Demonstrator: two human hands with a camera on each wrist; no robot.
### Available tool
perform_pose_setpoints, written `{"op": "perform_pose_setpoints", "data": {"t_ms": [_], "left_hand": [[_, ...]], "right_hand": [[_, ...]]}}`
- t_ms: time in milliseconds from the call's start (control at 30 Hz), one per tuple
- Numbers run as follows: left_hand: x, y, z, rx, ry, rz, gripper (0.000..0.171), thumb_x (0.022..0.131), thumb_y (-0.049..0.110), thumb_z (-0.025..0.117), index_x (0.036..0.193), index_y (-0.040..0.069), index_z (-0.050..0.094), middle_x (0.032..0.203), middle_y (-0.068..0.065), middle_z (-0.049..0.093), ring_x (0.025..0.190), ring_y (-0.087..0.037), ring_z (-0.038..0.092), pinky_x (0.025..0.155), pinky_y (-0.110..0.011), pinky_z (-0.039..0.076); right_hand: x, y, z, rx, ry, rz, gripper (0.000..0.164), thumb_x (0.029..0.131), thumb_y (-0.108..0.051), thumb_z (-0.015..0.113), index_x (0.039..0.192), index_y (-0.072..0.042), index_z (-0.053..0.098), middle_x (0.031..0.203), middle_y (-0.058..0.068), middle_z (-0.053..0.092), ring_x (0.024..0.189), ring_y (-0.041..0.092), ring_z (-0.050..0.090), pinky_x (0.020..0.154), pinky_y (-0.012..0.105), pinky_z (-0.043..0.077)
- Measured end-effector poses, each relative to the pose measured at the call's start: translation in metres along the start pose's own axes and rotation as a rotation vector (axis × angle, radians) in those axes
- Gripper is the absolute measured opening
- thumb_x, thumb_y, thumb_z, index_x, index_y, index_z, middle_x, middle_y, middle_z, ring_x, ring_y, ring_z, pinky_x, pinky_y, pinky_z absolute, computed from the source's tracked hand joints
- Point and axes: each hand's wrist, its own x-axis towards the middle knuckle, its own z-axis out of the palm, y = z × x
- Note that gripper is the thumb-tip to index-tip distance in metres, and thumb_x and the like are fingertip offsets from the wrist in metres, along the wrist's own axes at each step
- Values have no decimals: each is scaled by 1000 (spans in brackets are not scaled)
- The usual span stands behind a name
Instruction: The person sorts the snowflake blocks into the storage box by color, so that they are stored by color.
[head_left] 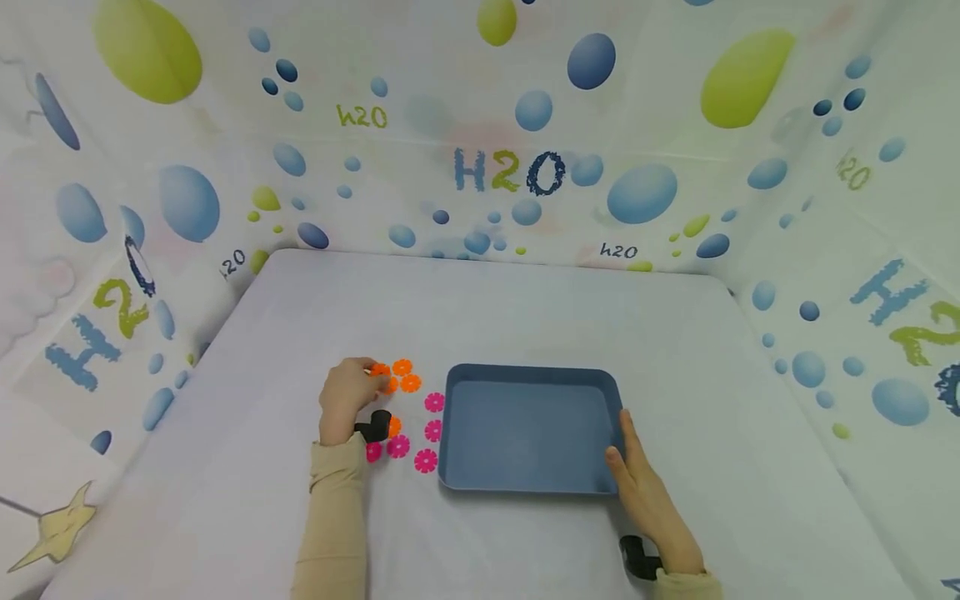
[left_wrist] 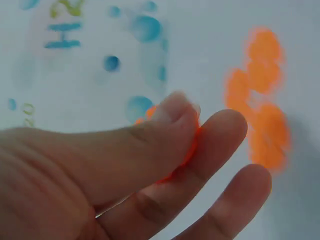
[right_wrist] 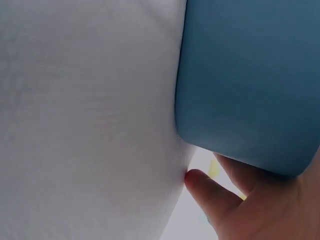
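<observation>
My left hand (head_left: 351,393) pinches an orange flower-shaped disc (left_wrist: 192,152) between thumb and forefinger, largely hidden by the thumb in the left wrist view. Beside its fingertips lie several more orange flower-shaped discs (head_left: 410,383) on the white surface. Pink flower-shaped discs (head_left: 425,461) are scattered between that hand and a blue-grey rectangular tray (head_left: 528,433). With fingers straight, my right hand (head_left: 647,492) touches the tray's right side near the front corner. The right wrist view shows the tray's rounded end beside the thumb (right_wrist: 207,192).
A white cloth covers the table (head_left: 487,308). Patterned white curtains (head_left: 420,192) with blue and green drops and "H2O" lettering stand behind and at both sides. A black wrist strap piece (head_left: 375,427) on my left wrist partly covers an orange disc (head_left: 395,427).
</observation>
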Motion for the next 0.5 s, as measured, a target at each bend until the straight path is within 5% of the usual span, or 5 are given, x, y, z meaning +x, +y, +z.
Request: {"op": "perform_pose_setpoints", "data": {"t_ms": [233, 400, 500], "left_hand": [[4, 68, 11, -296, -261, 211, 41, 103, 14, 35, 138, -3, 46, 116, -21, 69, 96, -33, 69, 74, -29, 48], [4, 121, 62, -405, -399, 298, 37, 102, 10, 43, 136, -1, 52, 111, -24, 70, 88, -37, 70, 81, -34, 56], [3, 142, 102, -390, -404, 307, 32, 98, 10, 53, 128, 3, 62, 105, -22, 72, 81, -37, 71, 80, -40, 57]], "right_hand": [[-2, 1, -1, 17, 11, 10, 66, 106, -38, 27, 156, -7, -4, 162, 21, -1, 146, 51, 7, 110, 70, 14], [-2, 1, -1, 19, 8, 33, 65, 107, -37, 27, 156, -10, -6, 163, 20, -2, 146, 50, 9, 110, 70, 15], [-1, 1, 0, 18, 2, 44, 65, 106, -38, 27, 156, -12, -6, 163, 19, -2, 145, 50, 12, 109, 70, 18]]}}
